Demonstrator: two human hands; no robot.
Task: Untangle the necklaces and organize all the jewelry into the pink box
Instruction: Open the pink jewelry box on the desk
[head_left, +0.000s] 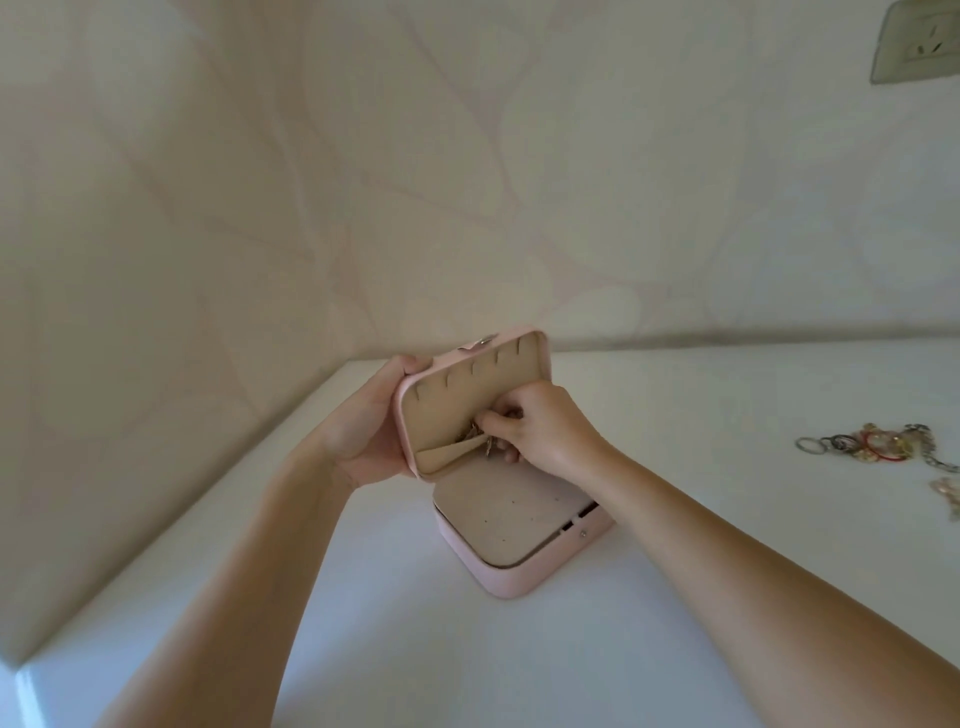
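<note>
The pink box (506, 582) stands open on the white table, its beige tray facing up. Its lid (467, 384) is raised, showing a beige lining with a row of small hooks and a pocket at the bottom. My left hand (363, 421) grips the lid's left edge from behind. My right hand (530, 428) pinches a small metallic piece of jewelry (480, 439) at the mouth of the lid's pocket; most of the piece is hidden by my fingers and the pocket. A tangled heap of rings, bangles and chains (878, 444) lies far to the right.
The white table (727, 415) meets a pale patterned wall just behind the box. Another pale piece of jewelry (948, 493) lies at the right frame edge. A wall socket (917, 44) sits at the top right.
</note>
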